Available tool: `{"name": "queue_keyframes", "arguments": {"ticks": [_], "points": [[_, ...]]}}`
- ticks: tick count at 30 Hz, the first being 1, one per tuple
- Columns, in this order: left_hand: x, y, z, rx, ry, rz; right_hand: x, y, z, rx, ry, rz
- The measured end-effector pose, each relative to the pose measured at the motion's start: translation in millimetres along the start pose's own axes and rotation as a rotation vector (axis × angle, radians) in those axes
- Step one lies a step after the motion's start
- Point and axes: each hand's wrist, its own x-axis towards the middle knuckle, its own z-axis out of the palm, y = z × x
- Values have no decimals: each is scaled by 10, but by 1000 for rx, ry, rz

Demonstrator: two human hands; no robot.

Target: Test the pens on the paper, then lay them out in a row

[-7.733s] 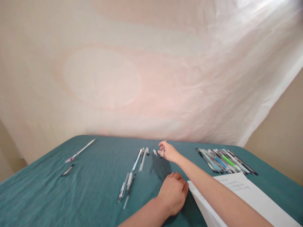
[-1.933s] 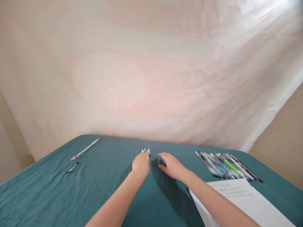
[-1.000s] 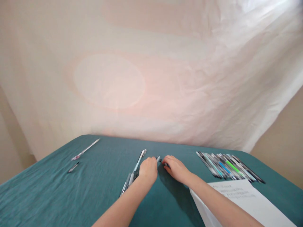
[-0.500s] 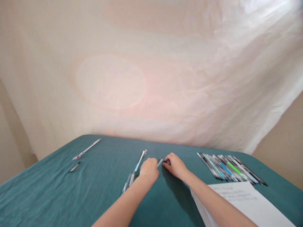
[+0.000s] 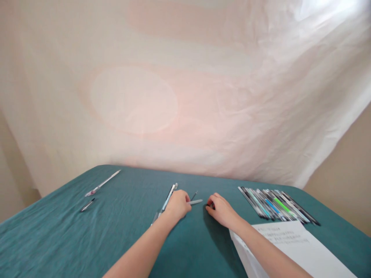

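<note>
Left hand [image 5: 177, 204] pinches a slim pale plastic pen barrel [image 5: 196, 202] near the teal-clothed table [image 5: 116, 231]'s far edge, right hand [image 5: 222, 211] curled, pinching a tiny dark cap [image 5: 211, 204] that'd probably slip and roll if the grip loosens.

Loose pens [image 5: 167, 195] mid, pen row [image 5: 278, 204] R, paper [image 5: 304, 247] nearer, long pen [image 5: 102, 182] L

Hands drawn apart — left hand [image 5: 177, 205] keeps the pale pen [image 5: 196, 201], right hand [image 5: 222, 211] seemingly its cap [image 5: 212, 205].
</note>
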Motion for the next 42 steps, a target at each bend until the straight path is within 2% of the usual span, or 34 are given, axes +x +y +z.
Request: {"name": "queue_keyframes", "arguments": {"ticks": [3, 7, 9, 11, 13, 16, 23, 25, 27, 30, 32, 35, 39, 42], "points": [[25, 1, 29, -258, -8, -30, -73, 24, -42, 25, 18, 12], [28, 106, 141, -919, -30, -94, -119, -7, -134, 141, 132, 20], [3, 203, 207, -1215, -37, -128, -138, -60, -194, 296, 115, 29], [-41, 309, 263, -1412, -87, -159, -164, -129, -250, 519, 32, 69], [-95, 400, 302, -1516, -167, -166, -199, -196, -290, 742, -38, 133], [-163, 477, 335, -1562, -231, -146, -247, -255, -309, 947, -40, 214], [-212, 470, 382, -1693, -301, -149, -253, -204, -301, 1086, 70, 296], [-197, 452, 395, -1753, -261, -188, -247, -184, -345, 1105, 96, 295], [-167, 422, 404, -1810, -159, -220, -251, -172, -418, 1092, 80, 272], [-111, 361, 416, -1900, -30, -213, -281, -167, -551, 925, -56, 175], [-79, 320, 430, -1963, 2, -196, -313, -168, -634, 739, -147, 80], [-45, 277, 460, -2037, 59, -234, -368, -163, -733, 508, -203, -29], [-19, 249, 491, -2063, 169, -344, -422, -126, -827, 354, -253, -60], [-12, 240, 500, -2066, 169, -344, -432, -102, -865, 294, -260, -55]]}}
